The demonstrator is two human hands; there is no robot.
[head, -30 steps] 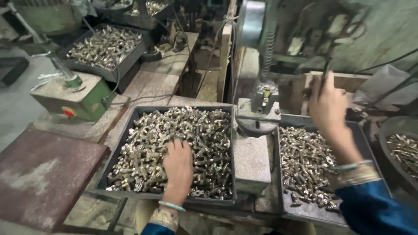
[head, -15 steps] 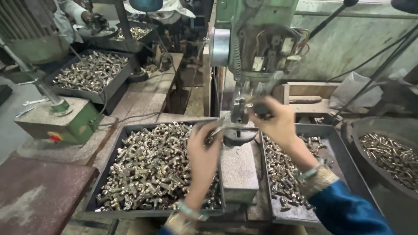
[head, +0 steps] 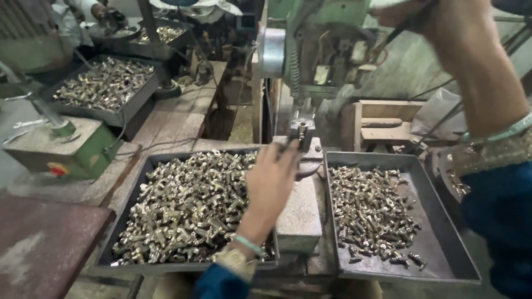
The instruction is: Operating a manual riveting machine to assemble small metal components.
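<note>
My left hand reaches over the left tray, which is full of small brass fittings. Its fingertips touch the dark fixture under the spindle of the green drill press. Whether a fitting sits between the fingers is hidden. My right hand is raised at the top right, closed around the thin dark feed lever of the press. A blue sleeve and bangles cover that arm.
A right tray holds a thinner pile of brass fittings. A grey metal block lies between the trays. A green box and another filled tray stand at left, where another person's hand works.
My left hand rose from the fittings in the left tray to the fixture. My right hand came to the fixture, then went up to the lever at the top right.
</note>
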